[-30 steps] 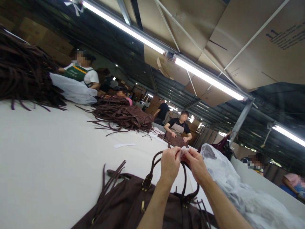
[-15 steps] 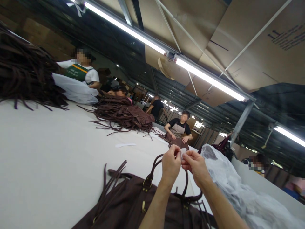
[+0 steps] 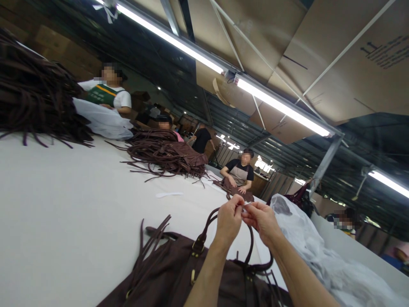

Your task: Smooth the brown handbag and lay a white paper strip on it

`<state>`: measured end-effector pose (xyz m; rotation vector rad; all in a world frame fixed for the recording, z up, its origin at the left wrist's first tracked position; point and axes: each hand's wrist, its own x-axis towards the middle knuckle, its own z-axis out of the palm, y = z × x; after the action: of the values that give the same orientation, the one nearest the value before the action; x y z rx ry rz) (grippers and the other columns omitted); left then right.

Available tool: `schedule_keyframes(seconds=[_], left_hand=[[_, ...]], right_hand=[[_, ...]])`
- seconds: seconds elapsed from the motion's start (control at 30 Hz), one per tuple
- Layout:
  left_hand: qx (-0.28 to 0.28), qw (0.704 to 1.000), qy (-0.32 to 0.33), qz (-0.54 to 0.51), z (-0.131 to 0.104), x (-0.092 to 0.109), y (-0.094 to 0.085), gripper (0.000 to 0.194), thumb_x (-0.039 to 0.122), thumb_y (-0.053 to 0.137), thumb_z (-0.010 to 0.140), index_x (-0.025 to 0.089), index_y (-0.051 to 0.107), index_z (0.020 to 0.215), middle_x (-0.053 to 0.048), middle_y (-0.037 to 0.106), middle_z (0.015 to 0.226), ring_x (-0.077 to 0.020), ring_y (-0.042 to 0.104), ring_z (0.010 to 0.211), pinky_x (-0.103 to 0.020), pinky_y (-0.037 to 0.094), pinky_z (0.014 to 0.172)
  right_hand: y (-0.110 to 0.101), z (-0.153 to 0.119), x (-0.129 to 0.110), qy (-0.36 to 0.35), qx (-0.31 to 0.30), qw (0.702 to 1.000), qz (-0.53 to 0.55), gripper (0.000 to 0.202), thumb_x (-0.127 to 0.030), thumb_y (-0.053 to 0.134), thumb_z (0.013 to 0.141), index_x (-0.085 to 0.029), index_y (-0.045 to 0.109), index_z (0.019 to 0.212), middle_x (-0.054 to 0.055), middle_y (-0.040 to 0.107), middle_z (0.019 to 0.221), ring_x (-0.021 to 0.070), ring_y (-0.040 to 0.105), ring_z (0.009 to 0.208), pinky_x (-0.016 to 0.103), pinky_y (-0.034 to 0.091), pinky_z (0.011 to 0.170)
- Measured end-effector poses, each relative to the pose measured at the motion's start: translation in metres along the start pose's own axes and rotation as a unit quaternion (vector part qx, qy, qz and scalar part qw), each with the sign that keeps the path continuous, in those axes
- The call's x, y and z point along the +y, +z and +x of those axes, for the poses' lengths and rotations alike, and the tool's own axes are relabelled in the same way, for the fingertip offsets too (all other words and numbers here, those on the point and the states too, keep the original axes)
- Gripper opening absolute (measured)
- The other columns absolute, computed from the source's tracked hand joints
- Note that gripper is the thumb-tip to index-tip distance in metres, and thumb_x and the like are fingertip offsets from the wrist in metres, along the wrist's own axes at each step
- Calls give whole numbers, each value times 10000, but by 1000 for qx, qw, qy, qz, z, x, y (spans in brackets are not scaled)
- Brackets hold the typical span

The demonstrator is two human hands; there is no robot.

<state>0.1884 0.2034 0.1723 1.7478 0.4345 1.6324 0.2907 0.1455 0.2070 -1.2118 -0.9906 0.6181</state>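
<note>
My left hand [image 3: 229,217] and my right hand [image 3: 262,221] meet above a dark brown handbag [image 3: 169,268]. Between their fingertips is a small white piece [image 3: 246,206], mostly hidden by the fingers; it looks thin, like paper or plastic. Both hands are closed in a pinch on it. Beneath them the bag lies on the white table [image 3: 96,204], its looped handles [image 3: 209,219] standing up behind my wrists. Long thin straps [image 3: 150,245] spread from its left side.
A white strip [image 3: 170,195] lies on the table beyond the bag. Heaps of brown bags [image 3: 169,153] stand along the far edge and left. Crumpled translucent plastic [image 3: 306,238] fills the right side. A co-worker [image 3: 239,172] handles a bag across the table; others are farther off.
The white piece between my fingers has turned or folded and shows less of its face. My hands have barely moved. The co-worker across the table has shifted their hands.
</note>
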Motion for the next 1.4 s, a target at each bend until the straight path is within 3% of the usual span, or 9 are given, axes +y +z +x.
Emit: schedule_keyframes(seconds=[0.3,0.47,0.57,0.73,0.97,1.17,1.27,1.33,1.4], left_hand=[[-27,999,28,27,-1,-5,0,153,151,395,845,226,521,799,30,564,718,-134,522,680,-229,379,663],[-26,997,32,58,0,-7,1,161,128,400,841,229,523,817,22,586,738,-142,544,699,-233,378,671],[-23,996,38,81,0,-9,3,185,102,395,834,230,528,843,16,596,762,-151,556,727,-242,368,678],[-25,991,54,123,-3,-16,8,200,81,404,814,227,539,830,-4,604,775,-182,552,772,-278,357,705],[-49,984,88,144,-8,-32,16,218,72,374,842,209,536,795,-12,617,787,-179,555,804,-303,394,814],[-62,979,95,171,-13,-43,26,279,42,356,841,208,578,818,-13,642,812,-182,566,847,-355,413,927],[-63,976,91,190,-16,-51,28,334,-12,364,796,215,607,826,-25,641,1133,-229,490,1175,-492,228,1133],[-34,976,74,202,-15,-53,25,346,-30,377,769,205,618,851,-38,467,1405,-298,264,1381,-591,93,1153],[13,977,61,204,-11,-52,20,338,-27,392,764,189,621,888,-80,363,1473,-326,183,1415,-614,112,1143]], right_hand=[[-10,1,-2,11,-35,998,50,522,-427,841,624,-203,556,1000,39,689,765,180,692,711,245,593,623],[-10,1,-16,-16,-102,988,-117,404,-527,720,741,-184,601,916,52,680,800,181,678,706,254,558,600],[-10,4,-20,-70,-84,977,-182,335,-474,753,697,-186,635,821,15,633,711,166,614,631,232,473,504],[-14,13,-23,-192,-1,952,-238,181,-357,748,657,-201,663,693,-9,592,725,144,503,685,242,412,604],[-12,17,-30,-163,4,970,-180,315,-485,683,713,-185,588,743,11,619,666,153,564,573,234,426,465],[-15,21,-22,-204,40,973,-103,364,-527,694,729,-197,558,800,13,650,816,172,641,769,342,561,775],[-25,25,-16,-217,37,968,-118,354,-521,684,750,-193,563,807,13,647,815,201,641,860,389,528,885],[-31,24,-18,-223,38,964,-138,341,-504,680,761,-192,576,850,21,654,878,217,633,917,408,502,928],[-36,17,-24,-223,41,960,-166,396,-476,686,764,-203,571,1027,41,645,1046,218,628,944,416,497,931]])
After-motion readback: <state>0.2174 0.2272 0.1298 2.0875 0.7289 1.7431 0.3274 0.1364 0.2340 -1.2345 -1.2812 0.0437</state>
